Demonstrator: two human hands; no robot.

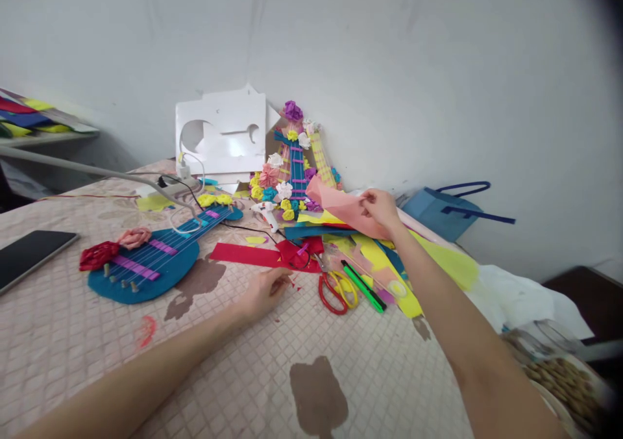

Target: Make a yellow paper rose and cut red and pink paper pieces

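My right hand [381,209] pinches a salmon-pink sheet [341,204], either crepe paper or thin fabric, by its edge and lifts it over a stack of coloured sheets. Loosely curled, with a gap between the fingers, my left hand [265,293] rests on the table, with nothing visible in it. Just beyond it lies a red strip [243,254] with a crumpled red piece [294,252] on top. Scissors [335,293] with red and yellow handles and a green-and-black cutter or marker [364,286] lie between my arms. Small red scraps are scattered near my left fingertips.
A blue craft guitar [170,257] with paper flowers lies left; more decorated guitars [296,166] lean on the wall. Behind the strip is a white glue gun [265,215] with its cord. A tablet or phone [34,254], white cut-out board [221,134] and blue bag [440,212] are around.
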